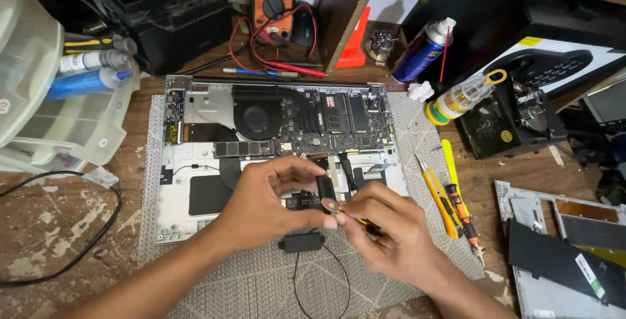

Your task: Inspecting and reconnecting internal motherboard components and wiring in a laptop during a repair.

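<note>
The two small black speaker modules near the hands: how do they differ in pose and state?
The held speaker module is lifted and stands on end, pinched by the left hand while the right hand works at it with a thin tool. The loose speaker module lies flat on the grey mat, untouched, a thin black wire looping from it. Both are small, black and out of the opened laptop.
</note>
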